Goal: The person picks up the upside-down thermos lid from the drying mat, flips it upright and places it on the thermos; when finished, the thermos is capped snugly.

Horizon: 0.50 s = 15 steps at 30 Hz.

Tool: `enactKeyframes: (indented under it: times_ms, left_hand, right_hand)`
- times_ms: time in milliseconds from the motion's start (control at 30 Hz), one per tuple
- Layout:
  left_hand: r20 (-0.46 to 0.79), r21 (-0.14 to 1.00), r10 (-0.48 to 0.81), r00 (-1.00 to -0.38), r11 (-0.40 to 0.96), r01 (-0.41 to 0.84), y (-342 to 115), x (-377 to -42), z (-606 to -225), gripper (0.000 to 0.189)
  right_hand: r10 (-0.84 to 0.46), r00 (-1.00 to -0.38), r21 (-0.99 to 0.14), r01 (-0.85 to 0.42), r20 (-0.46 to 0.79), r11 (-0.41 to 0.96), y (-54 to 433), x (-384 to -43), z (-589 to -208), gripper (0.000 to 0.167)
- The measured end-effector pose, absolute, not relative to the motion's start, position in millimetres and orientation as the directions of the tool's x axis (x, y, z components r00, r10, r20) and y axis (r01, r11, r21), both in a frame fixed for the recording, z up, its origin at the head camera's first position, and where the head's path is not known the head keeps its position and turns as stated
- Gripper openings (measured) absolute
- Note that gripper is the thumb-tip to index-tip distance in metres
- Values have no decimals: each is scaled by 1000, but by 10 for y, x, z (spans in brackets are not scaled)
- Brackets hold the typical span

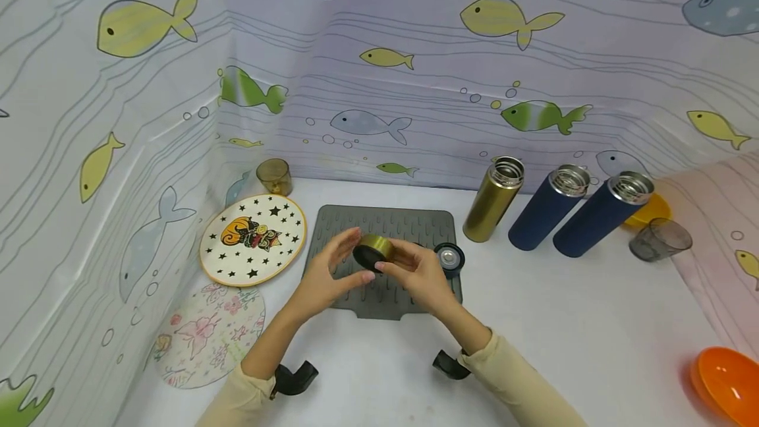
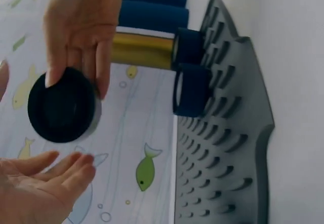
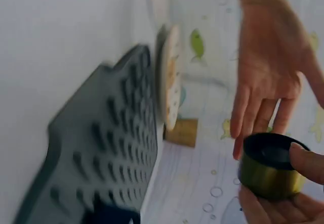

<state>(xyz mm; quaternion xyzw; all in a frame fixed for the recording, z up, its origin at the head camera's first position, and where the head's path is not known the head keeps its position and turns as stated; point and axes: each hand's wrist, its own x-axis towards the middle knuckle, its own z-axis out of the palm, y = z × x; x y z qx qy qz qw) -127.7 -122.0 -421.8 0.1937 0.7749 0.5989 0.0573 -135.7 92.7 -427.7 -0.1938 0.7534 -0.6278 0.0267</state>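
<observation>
- Right grip point(image 1: 420, 277) is pinching the gold cap point(image 1: 375, 252) above the grey mat point(image 1: 379, 303).
- Left grip point(image 1: 326, 280) is hanging spread just beside the cap.
- For steadier handling, both grips should be supporting its side.

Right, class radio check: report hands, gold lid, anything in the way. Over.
Right hand grips gold lid above grey mat. Left hand beside the lid, holding nothing. Nothing visible between left hand and lid; two navy lids on mat.
</observation>
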Motion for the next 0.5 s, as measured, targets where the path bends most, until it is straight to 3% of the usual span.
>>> enactKeyframes:
  times_ms: [67,167,300,400,500]
  left_hand:
    - [103,978,395,-913,127,166,-1246,-1316,-4195,73]
    - [69,990,426,-902,84,115,-1245,-1357,-4158,74]
    - [81,982,442,-893,116,147,-1184,-1378,-4125,85]
    - [111,973,441,-891,136,189,-1128,-1388,-4130,90]
    - [139,967,435,-889,134,217,-1081,-1396,-4142,92]
  right_hand:
    - [-340,-835,-790,-533,433,302,959,-1329,-4258,50]
    - [-419,-599,-388,-783,683,487,1009,-1320,-4245,55]
    - [-540,-341,-4,-848,770,530,1061,-1356,-4254,38]
    - [-580,-213,147,-848,786,510,1082,-1394,-4283,27]
    - [-598,-128,236,-838,791,492,1091,-1418,-4311,28]
